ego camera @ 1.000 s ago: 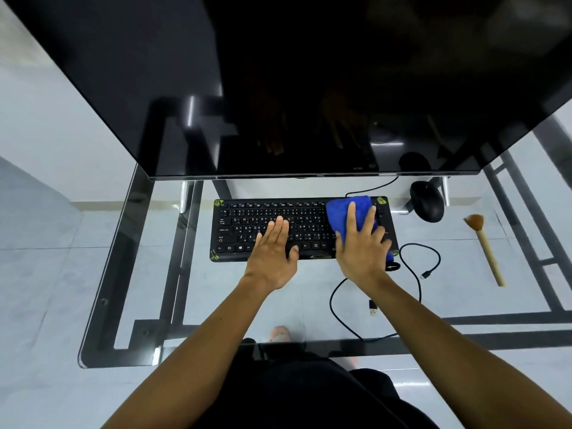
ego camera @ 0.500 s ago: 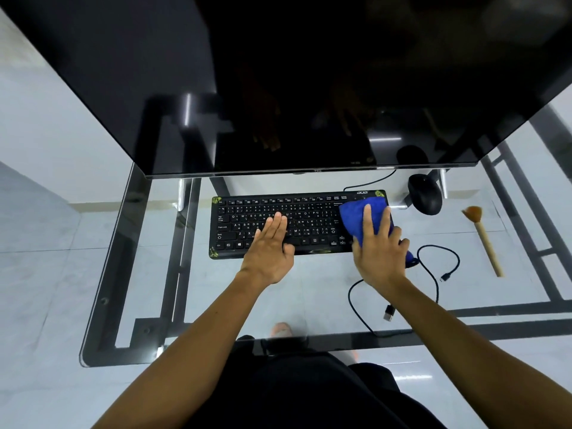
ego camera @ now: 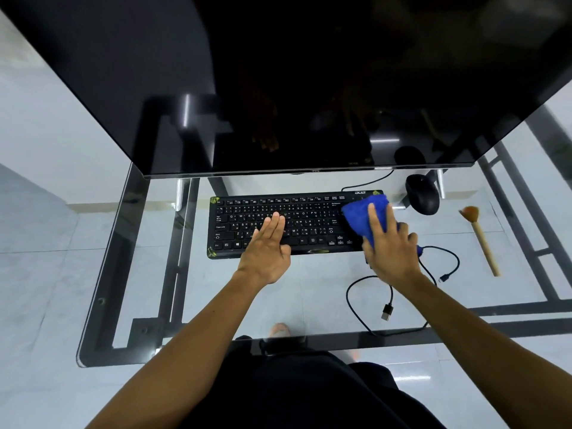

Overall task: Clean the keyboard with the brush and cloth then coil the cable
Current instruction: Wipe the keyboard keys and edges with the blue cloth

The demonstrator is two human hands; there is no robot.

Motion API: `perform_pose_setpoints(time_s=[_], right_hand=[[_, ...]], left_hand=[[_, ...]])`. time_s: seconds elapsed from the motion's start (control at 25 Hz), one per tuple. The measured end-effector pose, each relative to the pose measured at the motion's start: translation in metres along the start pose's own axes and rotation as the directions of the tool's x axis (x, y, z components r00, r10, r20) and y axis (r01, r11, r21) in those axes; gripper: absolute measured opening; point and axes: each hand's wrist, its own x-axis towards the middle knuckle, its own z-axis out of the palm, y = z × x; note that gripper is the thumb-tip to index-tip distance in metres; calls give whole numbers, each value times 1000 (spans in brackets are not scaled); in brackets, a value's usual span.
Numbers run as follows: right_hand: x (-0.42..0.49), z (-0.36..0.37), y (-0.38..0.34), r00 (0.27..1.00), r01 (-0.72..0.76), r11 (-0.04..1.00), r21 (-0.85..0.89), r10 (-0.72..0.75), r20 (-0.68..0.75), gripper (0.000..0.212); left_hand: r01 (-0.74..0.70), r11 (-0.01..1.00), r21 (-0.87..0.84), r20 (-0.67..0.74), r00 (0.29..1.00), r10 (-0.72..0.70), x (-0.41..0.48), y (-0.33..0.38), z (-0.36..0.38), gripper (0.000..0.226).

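Note:
A black keyboard (ego camera: 291, 224) lies on the glass desk (ego camera: 235, 292) under the monitor. My left hand (ego camera: 269, 243) rests flat on its lower middle keys, fingers together, holding nothing. My right hand (ego camera: 391, 246) presses a blue cloth (ego camera: 360, 213) onto the keyboard's right end, covering that end. A loose black cable (ego camera: 359, 308) loops on the glass right of and below my right hand, both plugs lying free. A wooden-handled brush (ego camera: 481, 239) lies on the desk at the far right.
A large dark monitor (ego camera: 294, 82) overhangs the back of the desk. A black mouse (ego camera: 422, 195) sits right of the keyboard, with its thin cord running behind. The desk's front edge is near my body; dark frame bars show through the glass.
My right hand and the blue cloth have slid rightward along the keyboard to its right end. My left hand has stayed on the middle keys. The view shifted slightly left.

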Motion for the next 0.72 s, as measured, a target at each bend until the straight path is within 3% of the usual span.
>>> perform_pose_setpoints(time_s=[0.2, 0.36, 0.48, 0.6, 0.72], right_hand=[[33, -18, 5, 955, -283, 890, 358, 295, 21, 59], [62, -18, -8, 925, -364, 899, 243, 319, 206, 62], [70, -17, -26, 905, -390, 901, 190, 336, 262, 62], [67, -18, -44, 939, -300, 941, 158, 263, 223, 62], [50, -9, -38, 989, -51, 997, 55, 43, 145, 62]], left_hand=[[12, 1000, 5, 3, 1000, -12, 0, 1, 0, 61], [15, 1000, -16, 18, 1000, -15, 1, 1, -1, 61], [7, 1000, -18, 31, 1000, -7, 2, 1, -2, 61], [16, 999, -52, 34, 999, -15, 3, 1, -2, 61], [13, 999, -32, 12, 1000, -13, 3, -2, -1, 60]])
